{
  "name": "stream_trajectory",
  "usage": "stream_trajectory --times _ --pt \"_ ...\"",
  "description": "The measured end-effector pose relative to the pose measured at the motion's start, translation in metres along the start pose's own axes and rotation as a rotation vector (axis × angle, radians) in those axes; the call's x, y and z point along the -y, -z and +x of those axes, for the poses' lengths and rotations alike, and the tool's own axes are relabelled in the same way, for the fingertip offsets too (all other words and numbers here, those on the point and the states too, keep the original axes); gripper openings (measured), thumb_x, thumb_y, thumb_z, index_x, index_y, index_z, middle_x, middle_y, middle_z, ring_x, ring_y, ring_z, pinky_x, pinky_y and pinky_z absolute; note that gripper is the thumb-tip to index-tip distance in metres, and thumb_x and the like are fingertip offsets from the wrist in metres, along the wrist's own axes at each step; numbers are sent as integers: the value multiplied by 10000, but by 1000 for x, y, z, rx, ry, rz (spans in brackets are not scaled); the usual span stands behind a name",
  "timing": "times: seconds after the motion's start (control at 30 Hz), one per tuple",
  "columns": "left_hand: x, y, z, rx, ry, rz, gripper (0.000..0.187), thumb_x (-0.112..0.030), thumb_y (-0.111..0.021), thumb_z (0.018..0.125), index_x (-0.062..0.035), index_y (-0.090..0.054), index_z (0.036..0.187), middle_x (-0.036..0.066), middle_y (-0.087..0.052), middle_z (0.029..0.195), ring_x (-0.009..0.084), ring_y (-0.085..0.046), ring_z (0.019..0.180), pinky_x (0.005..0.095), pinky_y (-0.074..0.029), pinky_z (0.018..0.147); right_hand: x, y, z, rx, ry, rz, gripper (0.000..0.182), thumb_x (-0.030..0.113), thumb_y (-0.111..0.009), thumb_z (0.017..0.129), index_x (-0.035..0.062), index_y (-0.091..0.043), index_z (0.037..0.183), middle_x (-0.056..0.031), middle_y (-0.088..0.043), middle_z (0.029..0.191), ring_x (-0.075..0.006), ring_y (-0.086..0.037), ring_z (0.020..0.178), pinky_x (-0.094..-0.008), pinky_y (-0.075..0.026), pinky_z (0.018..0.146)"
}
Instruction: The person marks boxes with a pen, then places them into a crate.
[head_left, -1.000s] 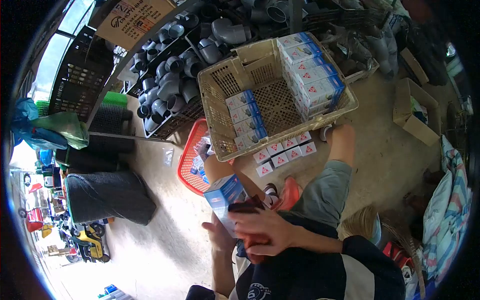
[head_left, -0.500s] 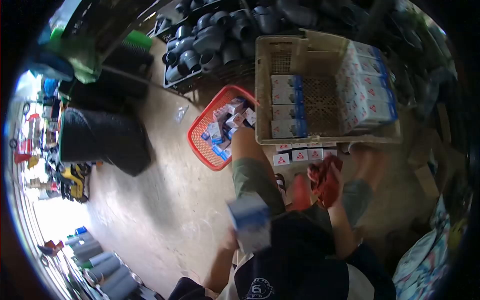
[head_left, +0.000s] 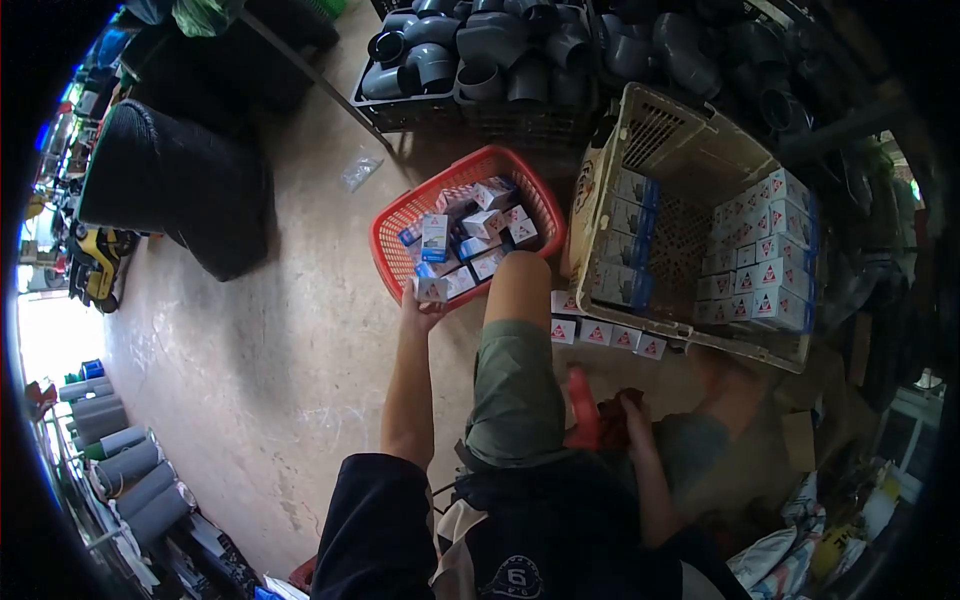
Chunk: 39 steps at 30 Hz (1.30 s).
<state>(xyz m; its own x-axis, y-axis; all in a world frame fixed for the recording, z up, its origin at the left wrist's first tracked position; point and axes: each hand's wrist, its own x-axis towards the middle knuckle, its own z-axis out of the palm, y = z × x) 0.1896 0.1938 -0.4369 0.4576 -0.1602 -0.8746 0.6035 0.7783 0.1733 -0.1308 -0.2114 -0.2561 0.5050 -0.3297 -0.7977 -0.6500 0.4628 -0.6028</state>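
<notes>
Beige crate [head_left: 690,332]: largest item, well to the right of the left-hand grip, further out than the right-hand one. White-and-blue boxes stand in ordered rows along two of its sides.

Red basket [head_left: 400,222]: directly beyond the left-hand grip, filled with loose boxes [head_left: 485,224] lying at mixed angles. Left knee [head_left: 522,285] sits right of that grip, close against the basket's near rim in this view.

Row of boxes [head_left: 597,333]: on the floor, between the two grips, nearer the right.

Red cloth [head_left: 613,415]: bunched in the right hand [head_left: 637,415], fingers closed around it.

Small box [head_left: 430,290]: in the left hand [head_left: 424,309], at the basket's near-left rim; thumb and fingers appear closed on it.

Risks (judgement): box may catch on the rim, since it sits right at that edge; neighbouring boxes could slide, being jumbled and unsupported; a shift of the knee could nudge the basket.

Pose: left arm reaches forward almost straight, hand below the box, thumb on its outer side. Right arm low, close to the body, forearm angled forward; finger detail too dark to read.
</notes>
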Motion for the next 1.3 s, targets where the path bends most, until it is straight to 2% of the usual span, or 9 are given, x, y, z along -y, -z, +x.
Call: stream_trajectory --times 0.23,0.33,0.53,0.67,0.87,0.93,1.1,1.2,1.3 --pt "21 -37 -4 -15 -174 433 522 -488 -571 959 -134 -534 1340 108 -594 1314 262 -558 1210 396 -486 904 -12 2 9 21 153 -211 335 265 -569 1005 -1 -582 1207 -116 -676 1059 -247 -669 969 -356 -515 874" --pt "53 -55 -56 -65 -530 869 608 -482 -601 949 -125 -474 1425 102 -578 1341 255 -542 1237 398 -449 953 17 -11 -5 -5 371 -579 353 290 -567 1000 6 -591 1208 -170 -686 1070 -320 -673 992 -398 -511 881" --pt "107 -32 -194 479 -342 941 514 -312 -468 1058 -32 -383 1481 142 -443 1487 226 -469 1324 365 -391 1086 74 -9 1 217 530 -1139 409 339 -560 976 33 -574 1247 -223 -687 1037 -435 -641 1021 -456 -507 901" --pt "137 -53 -260 212 -255 912 605 -334 -516 1031 -30 -316 1515 158 -416 1501 258 -426 1363 403 -356 1123 64 0 34 191 538 -1428 418 433 -516 984 131 -585 1265 -151 -613 1245 -427 -619 1089 -518 -469 952" --pt "173 -188 -348 408 -1174 1460 471 -177 -582 984 30 -458 1389 175 -518 1371 288 -491 1291 447 -406 1073 54 -13 57 183 561 -1399 359 462 -494 989 261 -590 1271 -63 -451 1419 -415 -590 1135 -582 -447 936" --pt "184 -246 -361 673 -1205 1451 316 -84 -591 960 47 -544 1243 162 -631 1161 254 -615 1093 392 -480 978 71 -20 42 255 529 -1151 347 452 -492 993 271 -587 1274 -67 -494 1377 -406 -605 1111 -585 -441 943" --pt "244 -388 -313 861 -643 2117 430 1 -571 924 -62 -541 1348 134 -619 1222 249 -624 1120 387 -491 970 72 -29 50 74 759 -1294 287 399 -556 968 192 -668 1132 -71 -672 1023 -332 -675 954 -504 -496 823" --pt "252 -393 -201 1461 -687 2507 491 7 -590 884 -154 -569 1348 164 -560 1327 344 -579 1201 442 -478 1009 62 -30 58 -26 731 -1277 273 401 -569 957 182 -684 1074 -80 -672 1032 -319 -681 943 -505 -499 799" --pt "260 -381 -135 1418 -133 2912 548 -14 -626 848 -234 -578 1347 182 -528 1368 393 -536 1253 464 -461 1041 63 -25 56 -52 741 -1301 273 407 -583 942 168 -709 985 -95 -672 1019 -320 -689 905 -484 -511 750"
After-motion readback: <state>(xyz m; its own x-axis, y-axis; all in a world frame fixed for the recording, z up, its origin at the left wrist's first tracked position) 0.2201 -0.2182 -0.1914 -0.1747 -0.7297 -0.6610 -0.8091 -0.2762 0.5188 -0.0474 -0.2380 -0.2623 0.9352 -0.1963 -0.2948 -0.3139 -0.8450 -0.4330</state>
